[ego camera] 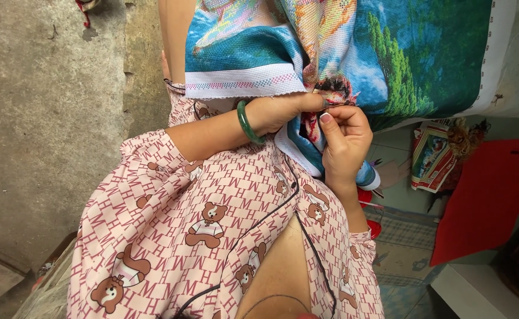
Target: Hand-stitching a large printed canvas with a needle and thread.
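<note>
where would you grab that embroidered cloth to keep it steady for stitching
Pinch the embroidered cloth at its folded white border, coming from below. That edge hangs free beside the left hand, while the right hand pinches at the stitched area.

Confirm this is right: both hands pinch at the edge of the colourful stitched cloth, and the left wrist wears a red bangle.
Not quite. In the head view the bangle on the left hand is green, not red. Both hands, the right hand too, do pinch at the stitched cloth.

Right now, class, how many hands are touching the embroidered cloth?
2. The left hand, with a green bangle on its wrist, pinches the cloth at its lower edge; the right hand grips it just beside. None other shows.
</note>
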